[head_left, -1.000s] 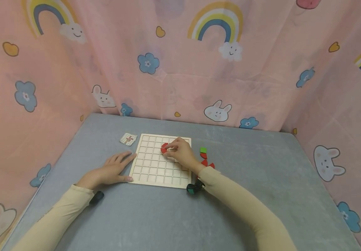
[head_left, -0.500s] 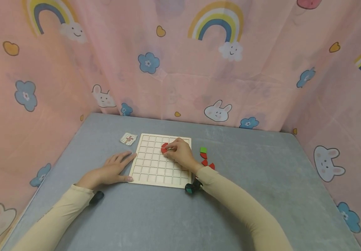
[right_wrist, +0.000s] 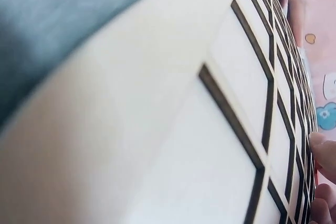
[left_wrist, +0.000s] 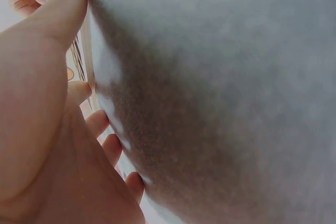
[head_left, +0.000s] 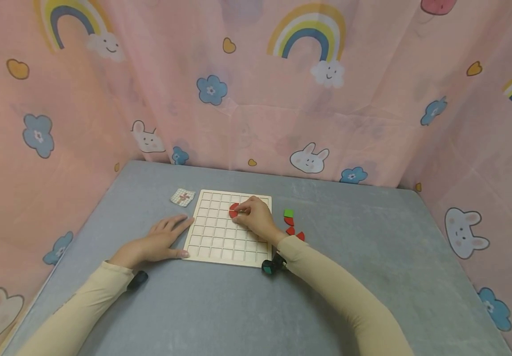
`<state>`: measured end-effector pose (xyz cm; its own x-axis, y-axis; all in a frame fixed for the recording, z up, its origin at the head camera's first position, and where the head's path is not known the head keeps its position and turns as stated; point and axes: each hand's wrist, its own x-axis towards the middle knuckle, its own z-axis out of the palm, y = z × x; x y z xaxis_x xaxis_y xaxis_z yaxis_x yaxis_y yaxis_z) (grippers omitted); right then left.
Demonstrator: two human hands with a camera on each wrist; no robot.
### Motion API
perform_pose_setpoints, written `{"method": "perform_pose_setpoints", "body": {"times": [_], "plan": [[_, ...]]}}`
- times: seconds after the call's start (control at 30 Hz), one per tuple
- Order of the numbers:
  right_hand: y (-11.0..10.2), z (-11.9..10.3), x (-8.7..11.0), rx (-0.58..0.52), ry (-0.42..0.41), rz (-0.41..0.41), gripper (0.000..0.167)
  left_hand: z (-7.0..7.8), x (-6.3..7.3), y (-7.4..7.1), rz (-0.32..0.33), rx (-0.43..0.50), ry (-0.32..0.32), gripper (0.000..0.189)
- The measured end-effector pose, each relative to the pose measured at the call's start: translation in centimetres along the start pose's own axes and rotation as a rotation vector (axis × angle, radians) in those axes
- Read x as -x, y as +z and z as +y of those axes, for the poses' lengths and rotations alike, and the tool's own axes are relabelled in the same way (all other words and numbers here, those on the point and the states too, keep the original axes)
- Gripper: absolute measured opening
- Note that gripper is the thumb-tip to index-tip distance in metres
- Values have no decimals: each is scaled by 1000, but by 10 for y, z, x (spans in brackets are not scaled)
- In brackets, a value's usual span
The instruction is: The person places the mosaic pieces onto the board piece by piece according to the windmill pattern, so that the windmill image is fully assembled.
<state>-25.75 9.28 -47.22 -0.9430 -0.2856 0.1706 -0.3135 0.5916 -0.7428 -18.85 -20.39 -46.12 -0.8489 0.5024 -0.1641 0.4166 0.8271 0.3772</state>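
A pale wooden grid board (head_left: 220,242) lies flat on the grey table. My left hand (head_left: 160,242) rests at its left edge, fingers spread and thumb near the front corner; the left wrist view shows the thumb and fingertips (left_wrist: 97,123) along that edge. Over the upper middle of the board, my right hand (head_left: 259,217) pinches a red piece between thumb and index finger, next to other red pieces (head_left: 232,211) with curved outer edges. The fingers partly hide the pinched piece. In the right wrist view, the thumb (right_wrist: 324,153) is close over the far grid squares.
A green square (head_left: 289,213) and several red quarter-circle pieces (head_left: 301,236) lie to the right of the board. A small card (head_left: 182,197) with a printed grid pattern sits past its upper left. A pink patterned curtain (head_left: 256,123) surrounds the table (head_left: 371,257).
The right forearm and wrist have shifted slightly left and toward the body, while the fingers stay at the red pieces. The left hand has not moved.
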Motion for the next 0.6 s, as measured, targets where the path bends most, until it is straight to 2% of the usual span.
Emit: {"method": "perform_pose_setpoints", "body": {"times": [0.6], "plan": [[1,2,-1,-5,-7,6,24,2,1,-2,-7,7,-5,90]]}}
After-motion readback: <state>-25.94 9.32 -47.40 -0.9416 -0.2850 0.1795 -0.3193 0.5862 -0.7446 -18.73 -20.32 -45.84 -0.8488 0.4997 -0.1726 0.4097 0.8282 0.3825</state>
